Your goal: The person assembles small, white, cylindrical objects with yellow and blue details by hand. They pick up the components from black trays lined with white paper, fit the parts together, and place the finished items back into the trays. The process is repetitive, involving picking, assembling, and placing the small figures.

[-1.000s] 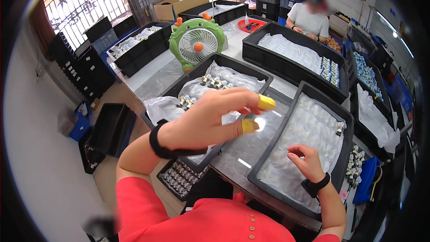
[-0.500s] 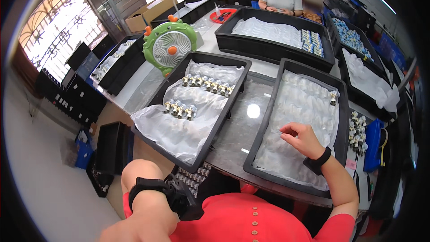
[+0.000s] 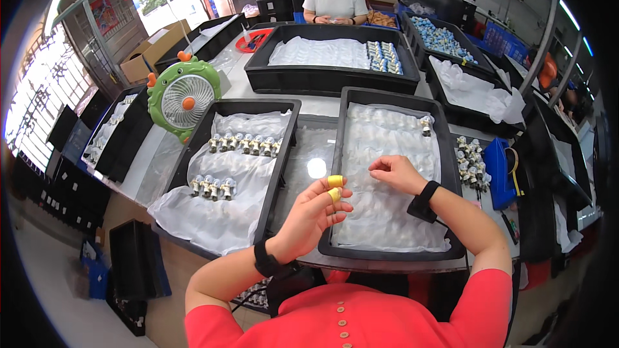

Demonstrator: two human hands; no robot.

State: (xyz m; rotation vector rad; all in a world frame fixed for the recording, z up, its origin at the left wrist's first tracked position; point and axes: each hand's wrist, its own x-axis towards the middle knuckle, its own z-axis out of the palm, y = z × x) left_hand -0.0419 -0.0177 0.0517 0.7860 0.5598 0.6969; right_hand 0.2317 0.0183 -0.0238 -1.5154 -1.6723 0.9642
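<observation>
My left hand (image 3: 314,211) is raised at the near left corner of the right black tray (image 3: 335,154), fingers apart and holding nothing visible. Yellow finger covers (image 3: 334,181) wrap its thumb and a fingertip. Over the middle of that tray, my right hand (image 3: 398,175) has its fingers drawn together; whatever may be between them is hidden. White sheeting (image 3: 380,219) covers rows of lumpy shapes there, and one small white figurine (image 3: 426,125) stands exposed at the far right. In the left black tray (image 3: 278,174), two rows of similar figurines (image 3: 245,144) lie on white sheeting.
A green fan (image 3: 187,96) stands beyond the left tray. Across the table, a big black tray (image 3: 329,80) holds blue-and-white figurines (image 3: 385,58); a person in a white shirt (image 3: 335,3) sits behind it. Loose figurines (image 3: 472,164) and a blue bin (image 3: 500,174) lie at right.
My left hand has come up from the lower left to the right tray's edge. My right hand's fingers have drawn together. The whole view has shifted.
</observation>
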